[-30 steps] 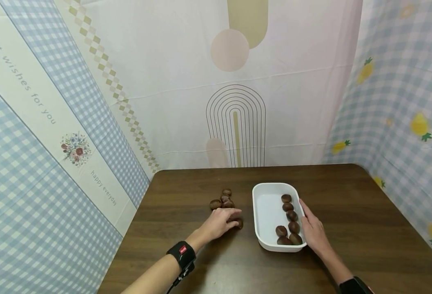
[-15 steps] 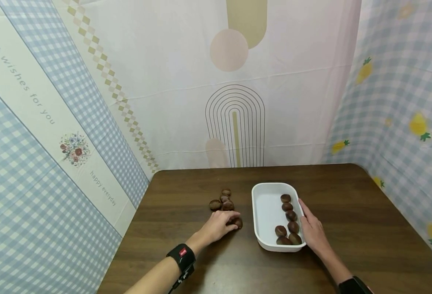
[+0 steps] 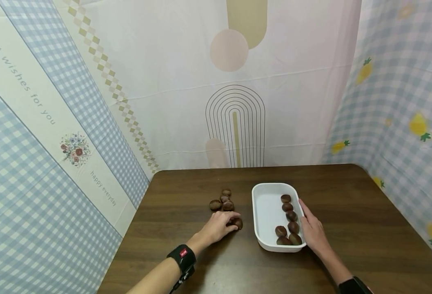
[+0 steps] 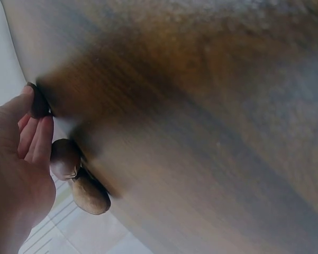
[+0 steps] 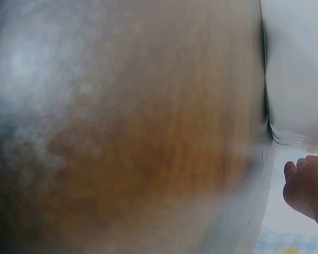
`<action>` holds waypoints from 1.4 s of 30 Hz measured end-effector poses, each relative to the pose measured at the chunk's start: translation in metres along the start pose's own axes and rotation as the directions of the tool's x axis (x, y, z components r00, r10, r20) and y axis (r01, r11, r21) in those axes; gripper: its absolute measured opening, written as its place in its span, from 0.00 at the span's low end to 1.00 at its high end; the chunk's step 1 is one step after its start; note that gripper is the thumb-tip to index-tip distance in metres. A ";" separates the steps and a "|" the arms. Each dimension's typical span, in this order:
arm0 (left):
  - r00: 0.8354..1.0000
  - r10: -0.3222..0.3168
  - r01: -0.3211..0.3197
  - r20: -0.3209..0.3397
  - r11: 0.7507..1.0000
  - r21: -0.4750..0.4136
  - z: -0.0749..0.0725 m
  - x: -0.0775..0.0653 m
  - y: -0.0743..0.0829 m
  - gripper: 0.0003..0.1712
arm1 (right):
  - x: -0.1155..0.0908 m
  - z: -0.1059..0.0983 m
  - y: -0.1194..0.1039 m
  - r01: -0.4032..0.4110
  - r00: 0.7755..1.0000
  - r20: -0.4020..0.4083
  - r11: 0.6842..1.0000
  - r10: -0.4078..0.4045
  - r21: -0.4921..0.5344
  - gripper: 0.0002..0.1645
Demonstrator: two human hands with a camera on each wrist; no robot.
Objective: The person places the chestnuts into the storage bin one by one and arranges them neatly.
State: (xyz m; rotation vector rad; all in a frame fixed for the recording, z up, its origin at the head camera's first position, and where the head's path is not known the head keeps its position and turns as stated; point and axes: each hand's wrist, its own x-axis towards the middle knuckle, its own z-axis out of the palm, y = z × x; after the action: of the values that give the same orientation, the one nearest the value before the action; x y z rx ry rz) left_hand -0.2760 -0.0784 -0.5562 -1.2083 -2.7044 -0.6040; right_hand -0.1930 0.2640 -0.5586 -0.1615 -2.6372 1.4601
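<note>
On the brown table my left hand (image 3: 216,225) pinches a chestnut (image 3: 239,223) between thumb and fingertips; the left wrist view shows the thumb on one side of this dark chestnut (image 4: 38,103). Just beyond the knuckles lies a small cluster of chestnuts (image 3: 228,205), partly covered by the hand. My right hand (image 3: 314,232) holds the right wall of a white rectangular dish (image 3: 269,212), its thumb at the rim and its fingers along the outside. Inside the dish, several chestnuts (image 3: 291,215) form a line down the right side and round the near end.
The wooden table (image 3: 352,204) has rounded far corners. Behind it hangs a pale printed cloth (image 3: 175,118), with checked cloths at the left and right. A black band (image 3: 182,258) with a cable is strapped to the left wrist.
The left hand has drawn slightly nearer, baring more of the cluster, and its fingers have closed on the near chestnut. The right hand and the dish have stayed put.
</note>
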 end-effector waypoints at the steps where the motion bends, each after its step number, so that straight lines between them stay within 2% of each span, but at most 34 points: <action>1: 1.000 0.001 -0.001 0.003 1.000 0.000 0.000 0.000 0.000 0.22 | 0.000 0.000 0.000 0.001 1.000 -0.002 1.000 -0.001 -0.001 0.34; 14: 1.000 -0.011 0.011 0.016 1.000 0.009 -0.009 0.008 0.001 0.21 | -0.001 0.000 -0.001 0.001 1.000 0.002 1.000 -0.001 0.004 0.34; 24: 1.000 -0.001 0.001 -0.026 1.000 0.011 -0.026 0.027 0.008 0.21 | -0.001 -0.001 -0.002 -0.004 1.000 0.006 1.000 0.004 -0.002 0.34; 30: 0.999 -0.002 0.000 -0.047 0.999 -0.035 -0.034 0.040 0.012 0.22 | -0.001 -0.001 -0.002 0.009 1.000 0.002 1.000 -0.009 -0.002 0.34; 42: 1.000 0.006 -0.007 -0.014 0.997 -0.082 -0.036 0.060 0.028 0.23 | -0.001 0.000 -0.001 -0.002 1.000 0.011 1.000 0.002 0.009 0.34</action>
State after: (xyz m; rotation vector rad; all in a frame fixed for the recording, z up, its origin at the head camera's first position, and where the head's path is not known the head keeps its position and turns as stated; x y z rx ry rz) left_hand -0.2981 -0.0347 -0.4985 -1.2266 -2.6879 -0.7271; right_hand -0.1917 0.2636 -0.5580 -0.1549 -2.6394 1.4779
